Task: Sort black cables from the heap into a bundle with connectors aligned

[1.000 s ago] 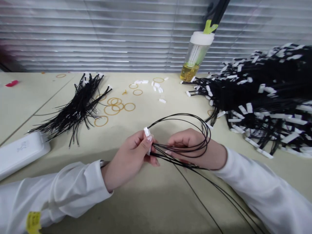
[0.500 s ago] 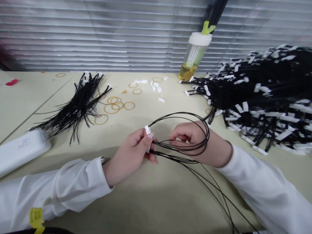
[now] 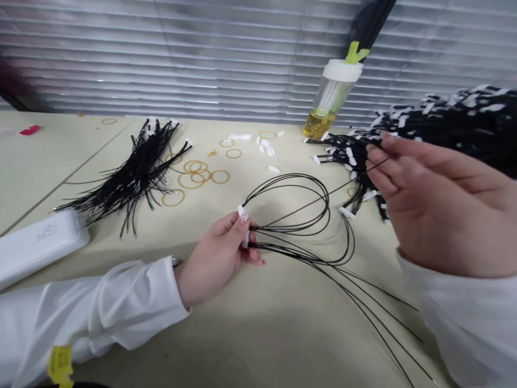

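The left hand [image 3: 214,258] is keeping its grip pinched on a small white plastic connector [image 3: 244,238], whose thin black wires [image 3: 307,253] are looping out above the beige worktop [image 3: 258,334]. The right hand [image 3: 440,205] is rising beside a heaped pile of white-tagged black cables [image 3: 456,121], its grip pressed together on one wire [image 3: 363,175].

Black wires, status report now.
Left hand pinching white connector, wires fanning out. Right hand raised, pinching one black wire. Wire heap beyond right hand.

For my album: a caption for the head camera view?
Left hand grips black wires by white connector; right hand pinches one.
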`<move>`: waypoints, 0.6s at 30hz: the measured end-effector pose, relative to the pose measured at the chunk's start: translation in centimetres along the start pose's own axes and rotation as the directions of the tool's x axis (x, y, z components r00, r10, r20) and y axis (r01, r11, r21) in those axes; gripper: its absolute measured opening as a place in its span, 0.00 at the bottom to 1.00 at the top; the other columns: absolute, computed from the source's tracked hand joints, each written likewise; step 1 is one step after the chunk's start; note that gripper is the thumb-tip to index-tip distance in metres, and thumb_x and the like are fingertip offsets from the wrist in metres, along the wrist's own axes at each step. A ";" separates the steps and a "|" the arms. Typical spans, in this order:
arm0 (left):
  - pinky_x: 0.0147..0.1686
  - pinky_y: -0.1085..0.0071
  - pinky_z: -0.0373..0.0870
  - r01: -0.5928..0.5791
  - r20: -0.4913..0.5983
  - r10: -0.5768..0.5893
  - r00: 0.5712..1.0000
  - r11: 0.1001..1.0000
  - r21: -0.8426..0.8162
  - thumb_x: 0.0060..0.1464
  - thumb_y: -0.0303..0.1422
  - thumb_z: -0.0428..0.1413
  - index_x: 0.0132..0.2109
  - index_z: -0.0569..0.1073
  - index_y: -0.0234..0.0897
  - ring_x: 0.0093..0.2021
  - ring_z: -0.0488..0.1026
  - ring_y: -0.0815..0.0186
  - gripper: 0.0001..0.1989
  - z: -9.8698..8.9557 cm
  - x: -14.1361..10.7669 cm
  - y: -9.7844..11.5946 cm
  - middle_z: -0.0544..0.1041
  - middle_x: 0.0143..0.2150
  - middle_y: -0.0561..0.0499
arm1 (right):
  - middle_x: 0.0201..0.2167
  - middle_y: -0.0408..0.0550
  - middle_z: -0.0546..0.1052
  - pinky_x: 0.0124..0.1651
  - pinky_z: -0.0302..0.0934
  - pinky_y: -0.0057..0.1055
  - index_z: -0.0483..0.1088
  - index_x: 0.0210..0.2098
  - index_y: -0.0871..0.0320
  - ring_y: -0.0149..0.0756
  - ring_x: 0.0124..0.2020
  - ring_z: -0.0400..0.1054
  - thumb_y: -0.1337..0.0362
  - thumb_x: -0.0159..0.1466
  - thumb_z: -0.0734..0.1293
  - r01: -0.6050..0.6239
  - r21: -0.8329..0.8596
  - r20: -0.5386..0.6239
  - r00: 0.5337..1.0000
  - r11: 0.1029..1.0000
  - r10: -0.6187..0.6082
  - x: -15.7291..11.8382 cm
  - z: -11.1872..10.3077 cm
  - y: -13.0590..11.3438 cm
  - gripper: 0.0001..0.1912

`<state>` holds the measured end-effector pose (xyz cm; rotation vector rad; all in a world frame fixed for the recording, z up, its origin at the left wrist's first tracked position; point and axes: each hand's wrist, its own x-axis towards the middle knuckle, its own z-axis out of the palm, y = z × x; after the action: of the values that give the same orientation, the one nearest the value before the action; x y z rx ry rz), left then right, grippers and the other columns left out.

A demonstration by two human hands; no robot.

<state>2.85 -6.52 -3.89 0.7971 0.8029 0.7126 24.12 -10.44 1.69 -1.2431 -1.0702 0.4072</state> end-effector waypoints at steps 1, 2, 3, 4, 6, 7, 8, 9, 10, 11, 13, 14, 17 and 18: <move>0.23 0.77 0.69 0.000 -0.003 0.000 1.000 1.000 -0.002 0.54 0.37 0.49 0.31 0.62 0.35 0.20 0.65 0.77 0.10 0.0 0.0 0.0 0.64 0.24 0.58 | 0.41 0.46 0.71 0.41 0.63 0.32 0.71 0.33 0.53 0.30 0.40 0.67 0.71 0.59 0.61 -0.032 0.144 -0.012 0.999 0.989 0.034 -0.3 0.3 -0.4 0.09; 0.23 0.77 0.69 -0.001 -0.001 0.001 1.000 1.000 0.006 0.54 0.37 0.49 0.31 0.62 0.35 0.19 0.65 0.77 0.10 -0.1 0.0 -0.1 0.64 0.24 0.58 | 0.36 0.45 0.71 0.36 0.64 0.29 0.71 0.31 0.53 0.26 0.33 0.67 0.71 0.60 0.60 -0.065 0.242 0.000 0.998 0.968 0.068 -0.6 0.5 -0.7 0.10; 0.23 0.76 0.69 -0.005 0.004 0.005 1.000 1.000 0.023 0.54 0.38 0.49 0.31 0.62 0.35 0.19 0.65 0.77 0.11 -0.2 0.1 -0.1 0.64 0.24 0.58 | 0.30 0.43 0.70 0.29 0.63 0.26 0.70 0.31 0.52 0.22 0.25 0.65 0.71 0.60 0.59 -0.104 0.298 0.044 0.994 0.949 0.096 -0.9 0.6 -1.0 0.11; 0.24 0.76 0.69 -0.012 0.012 0.011 1.000 0.999 0.052 0.54 0.38 0.49 0.31 0.63 0.35 0.19 0.65 0.77 0.11 -0.3 0.1 -0.2 0.64 0.24 0.59 | 0.26 0.41 0.68 0.24 0.61 0.24 0.69 0.34 0.51 0.20 0.19 0.60 0.70 0.60 0.59 -0.145 0.311 0.119 0.986 0.939 0.113 -1.3 0.8 -1.1 0.11; 0.24 0.75 0.70 -0.032 0.034 0.028 0.999 0.990 0.137 0.54 0.40 0.48 0.31 0.63 0.35 0.19 0.66 0.77 0.12 -0.5 0.1 -0.4 0.64 0.24 0.58 | 0.22 0.38 0.67 0.18 0.57 0.24 0.64 0.43 0.47 0.21 0.15 0.56 0.69 0.59 0.60 -0.207 0.240 0.326 0.938 0.949 0.122 -2.2 1.0 -1.1 0.15; 0.24 0.75 0.70 -0.041 0.045 0.033 0.998 0.982 0.187 0.54 0.40 0.48 0.32 0.64 0.35 0.19 0.67 0.77 0.12 -0.6 0.1 -0.4 0.64 0.24 0.58 | 0.22 0.38 0.68 0.19 0.59 0.24 0.59 0.48 0.46 0.23 0.16 0.59 0.69 0.59 0.60 -0.211 0.172 0.423 0.898 0.962 0.121 -2.7 1.1 -0.9 0.19; 0.24 0.75 0.70 -0.047 0.053 0.036 0.998 0.971 0.236 0.54 0.41 0.48 0.32 0.64 0.35 0.19 0.67 0.77 0.12 -0.6 0.1 -0.4 0.64 0.24 0.58 | 0.23 0.39 0.70 0.21 0.61 0.25 0.55 0.51 0.46 0.25 0.18 0.62 0.69 0.59 0.60 -0.189 0.092 0.498 0.859 0.978 0.120 -3.1 1.3 -0.7 0.22; 0.23 0.75 0.69 -0.053 0.061 0.037 0.997 0.958 0.280 0.54 0.41 0.48 0.32 0.64 0.35 0.19 0.68 0.76 0.13 -0.5 0.0 -0.4 0.64 0.24 0.58 | 0.25 0.39 0.71 0.24 0.63 0.26 0.53 0.53 0.47 0.26 0.20 0.64 0.70 0.59 0.59 -0.141 0.008 0.544 0.832 0.990 0.114 -3.4 1.5 -0.4 0.23; 0.22 0.76 0.69 -0.057 0.067 0.038 0.997 0.946 0.320 0.54 0.41 0.47 0.32 0.64 0.35 0.19 0.67 0.77 0.13 -0.5 0.0 -0.3 0.64 0.24 0.59 | 0.26 0.40 0.71 0.26 0.63 0.25 0.53 0.53 0.49 0.25 0.22 0.65 0.71 0.60 0.58 -0.069 -0.076 0.563 0.820 0.995 0.100 -3.7 1.6 0.0 0.23; 0.21 0.77 0.68 -0.061 0.074 0.037 0.997 0.933 0.354 0.55 0.41 0.47 0.31 0.63 0.35 0.18 0.67 0.77 0.13 -0.4 -0.1 -0.2 0.63 0.23 0.59 | 0.27 0.40 0.72 0.27 0.63 0.25 0.55 0.52 0.50 0.25 0.22 0.65 0.71 0.60 0.58 0.023 -0.159 0.567 0.821 0.987 0.072 -3.8 1.8 0.3 0.21; 0.21 0.78 0.67 -0.073 0.092 0.038 0.995 0.912 0.405 0.55 0.41 0.46 0.31 0.63 0.34 0.18 0.67 0.77 0.13 -0.3 -0.2 -0.1 0.63 0.23 0.59 | 0.27 0.41 0.72 0.29 0.61 0.24 0.63 0.46 0.53 0.24 0.24 0.64 0.70 0.60 0.58 0.209 -0.308 0.562 0.827 0.928 0.000 -3.7 2.0 0.9 0.15; 0.20 0.79 0.67 -0.079 0.106 0.037 0.994 0.903 0.422 0.55 0.41 0.45 0.31 0.62 0.35 0.18 0.67 0.77 0.13 -0.3 -0.3 -0.1 0.63 0.23 0.59 | 0.27 0.42 0.72 0.28 0.59 0.24 0.67 0.41 0.55 0.24 0.24 0.63 0.69 0.60 0.59 0.278 -0.361 0.568 0.823 0.890 -0.026 -3.5 2.1 1.0 0.10; 0.21 0.78 0.67 -0.095 0.143 0.033 0.989 0.886 0.454 0.56 0.40 0.44 0.32 0.61 0.35 0.19 0.68 0.76 0.13 -0.3 -0.5 -0.1 0.63 0.24 0.58 | 0.23 0.42 0.70 0.26 0.55 0.25 0.70 0.30 0.57 0.24 0.22 0.60 0.65 0.58 0.62 0.367 -0.420 0.604 0.796 0.830 -0.047 -3.2 2.3 1.2 0.05; 0.22 0.78 0.67 -0.102 0.149 0.036 0.988 0.879 0.465 0.57 0.40 0.43 0.32 0.61 0.35 0.19 0.68 0.76 0.12 -0.3 -0.6 -0.1 0.63 0.25 0.58 | 0.22 0.42 0.69 0.25 0.55 0.25 0.69 0.29 0.57 0.24 0.21 0.59 0.65 0.58 0.62 0.370 -0.424 0.602 0.797 0.826 -0.048 -3.1 2.4 1.2 0.05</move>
<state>2.37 -6.93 -3.90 1.3090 0.8379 0.5197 20.93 -11.11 -0.84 -1.4920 -1.9310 0.3191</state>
